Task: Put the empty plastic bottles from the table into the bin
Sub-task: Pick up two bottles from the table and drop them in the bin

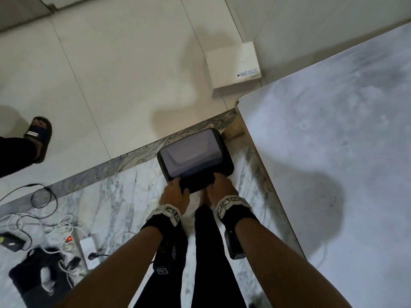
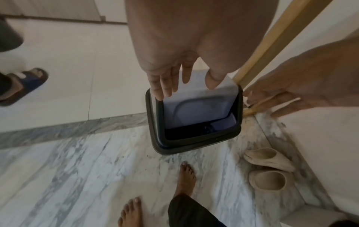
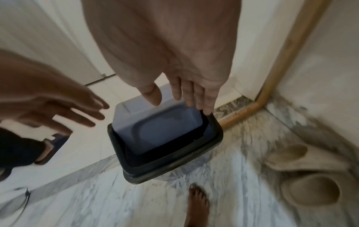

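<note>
A bin (image 1: 162, 161) with a black rim and a bluish swing lid (image 1: 191, 152) stands on the floor by the table's corner. Both my hands are at its near rim. In the head view my left hand (image 1: 175, 190) and right hand (image 1: 219, 185) lie over the near edge. The left wrist view shows my left hand (image 2: 185, 76) with straight fingers (image 2: 161, 90) above the bin's rim (image 2: 194, 145), holding nothing. My right hand (image 3: 178, 95) likewise reaches down with straight fingers (image 3: 204, 104) to the rim (image 3: 169, 169). No bottle shows in any view.
The grey table (image 1: 333, 152) fills the right side, and its wooden leg (image 2: 272, 40) stands just beyond the bin. A white box (image 1: 233, 70) lies on the floor behind. Beige slippers (image 2: 268, 169) sit under the table. Another person's slippered foot (image 1: 37, 138) and cables (image 1: 66, 241) are left.
</note>
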The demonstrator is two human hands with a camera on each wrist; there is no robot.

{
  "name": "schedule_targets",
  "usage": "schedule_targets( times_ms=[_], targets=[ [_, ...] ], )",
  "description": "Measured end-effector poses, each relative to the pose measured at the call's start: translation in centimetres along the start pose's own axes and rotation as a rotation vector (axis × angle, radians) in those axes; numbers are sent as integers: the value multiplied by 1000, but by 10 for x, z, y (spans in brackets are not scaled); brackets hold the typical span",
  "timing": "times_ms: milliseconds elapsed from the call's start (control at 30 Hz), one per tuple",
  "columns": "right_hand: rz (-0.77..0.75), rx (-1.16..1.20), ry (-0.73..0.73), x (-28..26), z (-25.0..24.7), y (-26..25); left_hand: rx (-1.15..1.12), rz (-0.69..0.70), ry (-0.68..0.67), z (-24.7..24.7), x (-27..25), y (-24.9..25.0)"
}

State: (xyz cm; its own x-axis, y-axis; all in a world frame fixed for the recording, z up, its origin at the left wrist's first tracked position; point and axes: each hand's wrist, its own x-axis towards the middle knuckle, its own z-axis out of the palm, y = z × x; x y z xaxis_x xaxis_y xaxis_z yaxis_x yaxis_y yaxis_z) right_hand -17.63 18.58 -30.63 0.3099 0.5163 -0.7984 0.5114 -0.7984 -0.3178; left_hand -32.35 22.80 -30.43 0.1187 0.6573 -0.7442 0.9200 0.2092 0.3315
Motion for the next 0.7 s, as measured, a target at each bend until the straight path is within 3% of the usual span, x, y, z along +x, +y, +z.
schedule_targets(
  times_ms=[200,467,567,700],
  targets=[
    [-215,-264,229,-76,-32,-33,145,268,124,-61,-58,21],
    [-267,-298,466,-186,-106,-76,250,584,255,-141,-145,91],
    [-270,-244,662,-222,-140,-65,256,696,281,-152,-174,129],
    [-158,-155,819,-261,-177,-15,265,845,227,-136,-213,185]
  ],
)
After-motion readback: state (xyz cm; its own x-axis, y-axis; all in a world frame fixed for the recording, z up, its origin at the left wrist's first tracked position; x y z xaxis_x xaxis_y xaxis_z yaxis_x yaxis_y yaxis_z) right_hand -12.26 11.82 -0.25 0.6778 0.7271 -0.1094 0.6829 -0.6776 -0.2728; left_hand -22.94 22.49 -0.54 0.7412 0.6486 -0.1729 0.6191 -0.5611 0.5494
